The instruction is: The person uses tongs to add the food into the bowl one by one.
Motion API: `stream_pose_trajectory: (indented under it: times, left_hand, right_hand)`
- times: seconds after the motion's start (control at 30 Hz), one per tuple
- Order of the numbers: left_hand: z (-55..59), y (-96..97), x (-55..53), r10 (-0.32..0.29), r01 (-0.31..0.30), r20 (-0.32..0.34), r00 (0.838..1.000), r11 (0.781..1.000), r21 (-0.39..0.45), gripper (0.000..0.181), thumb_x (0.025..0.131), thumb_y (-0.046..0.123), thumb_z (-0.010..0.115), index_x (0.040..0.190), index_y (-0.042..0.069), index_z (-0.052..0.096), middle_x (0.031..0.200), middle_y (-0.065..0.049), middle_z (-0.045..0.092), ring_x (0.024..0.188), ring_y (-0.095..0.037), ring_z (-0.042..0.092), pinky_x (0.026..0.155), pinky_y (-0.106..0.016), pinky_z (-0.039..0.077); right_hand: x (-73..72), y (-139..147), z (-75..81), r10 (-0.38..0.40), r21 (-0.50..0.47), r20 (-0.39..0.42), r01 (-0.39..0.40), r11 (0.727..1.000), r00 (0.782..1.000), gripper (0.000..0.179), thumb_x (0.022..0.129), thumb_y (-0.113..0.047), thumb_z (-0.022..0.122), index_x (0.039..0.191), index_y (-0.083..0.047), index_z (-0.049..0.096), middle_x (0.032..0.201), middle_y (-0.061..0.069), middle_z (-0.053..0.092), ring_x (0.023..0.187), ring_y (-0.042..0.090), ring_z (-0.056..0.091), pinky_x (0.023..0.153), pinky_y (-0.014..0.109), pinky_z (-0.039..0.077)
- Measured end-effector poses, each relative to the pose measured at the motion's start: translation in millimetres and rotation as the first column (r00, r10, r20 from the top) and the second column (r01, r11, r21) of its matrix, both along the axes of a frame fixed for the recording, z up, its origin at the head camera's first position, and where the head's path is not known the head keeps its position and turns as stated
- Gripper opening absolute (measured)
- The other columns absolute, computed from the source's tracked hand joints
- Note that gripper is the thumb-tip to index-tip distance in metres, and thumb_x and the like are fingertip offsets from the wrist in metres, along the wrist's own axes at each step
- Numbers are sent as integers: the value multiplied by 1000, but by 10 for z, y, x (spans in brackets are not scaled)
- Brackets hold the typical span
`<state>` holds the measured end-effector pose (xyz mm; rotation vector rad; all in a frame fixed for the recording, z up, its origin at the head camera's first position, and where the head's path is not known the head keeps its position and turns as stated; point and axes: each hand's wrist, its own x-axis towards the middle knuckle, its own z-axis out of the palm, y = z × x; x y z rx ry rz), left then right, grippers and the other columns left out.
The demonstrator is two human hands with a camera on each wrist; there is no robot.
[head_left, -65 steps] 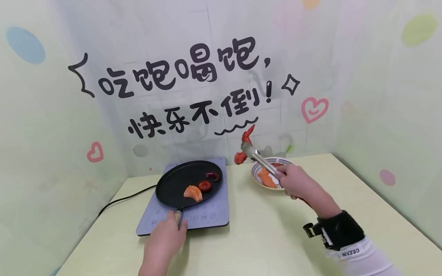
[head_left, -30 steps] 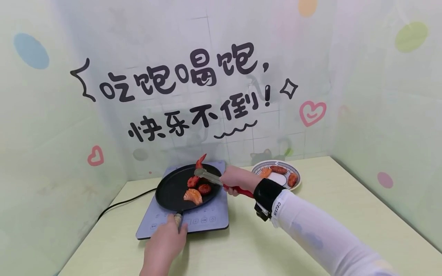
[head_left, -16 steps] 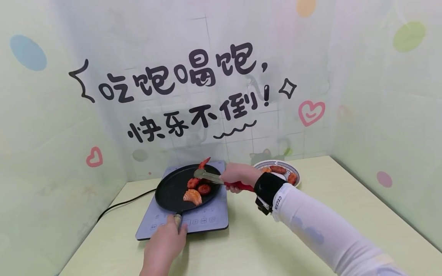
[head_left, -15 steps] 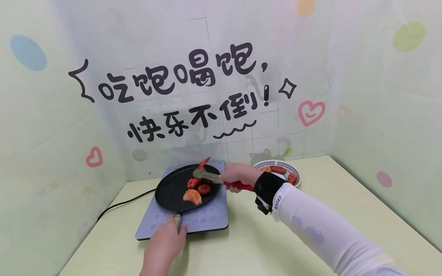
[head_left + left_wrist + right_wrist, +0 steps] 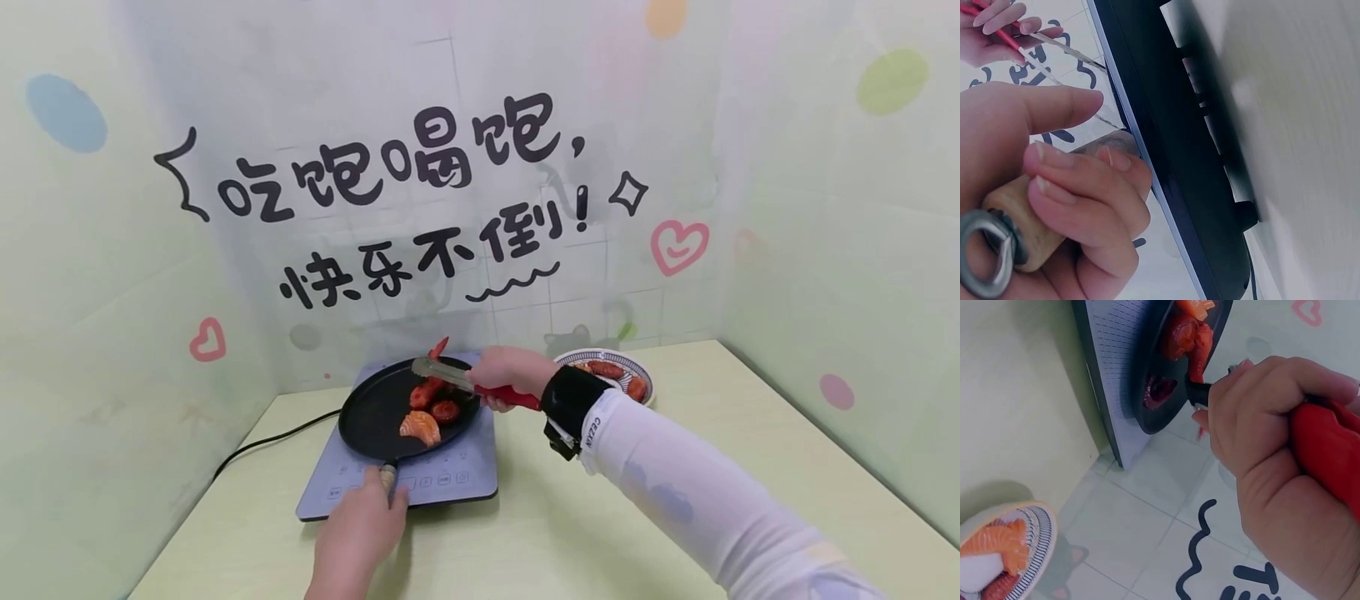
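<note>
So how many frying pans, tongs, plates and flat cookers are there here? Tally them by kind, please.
Frying pan: 1, held by the left hand
Tongs: 1 pair, in the right hand
Plate: 1
Flat cooker: 1
Total: 4

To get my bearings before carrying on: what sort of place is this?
Probably a small cooking booth, perhaps staged: food lies in a pan on a hob, with printed walls on three sides.

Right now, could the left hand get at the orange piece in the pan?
Probably not without letting go: the left hand grips the pan handle, though nothing covers the orange piece.
</note>
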<state>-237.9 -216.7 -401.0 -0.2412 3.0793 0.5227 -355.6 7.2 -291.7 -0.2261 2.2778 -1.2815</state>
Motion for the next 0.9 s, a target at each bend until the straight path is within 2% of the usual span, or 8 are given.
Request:
stream_pose_trajectory:
  times: [0.07, 0.17, 0.43, 0.57, 0.73, 0.83, 0.9]
  left_hand:
    - [7, 8, 2, -1, 1, -10, 1000, 1000, 2, 72, 106, 37, 59, 154, -13, 40, 131, -40, 65, 114, -56, 68, 84, -65, 58]
    - [9, 15, 2, -1, 1, -16, 1000, 1000, 5, 71, 106, 37, 60, 153, -13, 41, 130, -39, 66, 112, -56, 69, 83, -64, 58]
    - [-8, 8, 9, 5, -5, -10, 1000, 1000, 12, 70, 106, 36, 60, 152, -12, 42, 129, -39, 66, 112, -55, 69, 84, -64, 58]
    - [-38, -1, 10, 2, -1, -7, 1000, 1000, 16, 70, 106, 37, 60, 152, -13, 41, 128, -39, 67, 111, -55, 69, 83, -64, 58]
    - [-46, -2, 16, -2, 2, -5, 1000, 1000, 11, 71, 106, 37, 60, 152, -13, 41, 127, -39, 67, 109, -55, 70, 81, -64, 58]
    - [-30, -9, 16, -9, 9, -9, 1000, 1000, 3, 72, 106, 37, 59, 153, -14, 40, 126, -39, 67, 109, -55, 70, 80, -63, 58]
    - [-27, -26, 13, -14, 14, -12, 1000, 1000, -5, 72, 107, 38, 59, 153, -14, 39, 126, -40, 66, 108, -55, 70, 79, -63, 58]
  right_hand:
    - [9, -1, 58, -8, 7, -9, 8, 1000, 1000, 19, 111, -16, 50, 103, 1, 53, 68, 9, 52, 50, 13, 43, 50, 22, 42]
    - [22, 9, 130, -23, 20, -14, 24, 1000, 1000, 15, 109, -12, 48, 98, -2, 51, 65, 8, 50, 49, 13, 43, 50, 22, 43]
    - [81, 50, 189, -22, 25, -13, 22, 999, 1000, 14, 108, -10, 46, 96, -4, 49, 68, 9, 53, 49, 12, 44, 50, 21, 42]
    - [89, 73, 193, -17, 33, -36, 18, 999, 999, 19, 108, -12, 47, 91, -6, 47, 66, 8, 53, 49, 12, 43, 50, 22, 41]
    - [119, 150, 244, -25, 36, -62, 28, 999, 998, 19, 111, -17, 51, 96, -6, 46, 69, 9, 55, 50, 12, 45, 50, 22, 42]
    - [133, 183, 255, -32, 62, -108, 39, 997, 994, 24, 112, -21, 51, 94, -6, 46, 68, 7, 54, 50, 13, 43, 51, 23, 41]
    - [102, 165, 217, 7, 181, -208, 31, 983, 978, 34, 113, -24, 50, 85, -5, 49, 62, 4, 52, 46, 12, 44, 49, 23, 40]
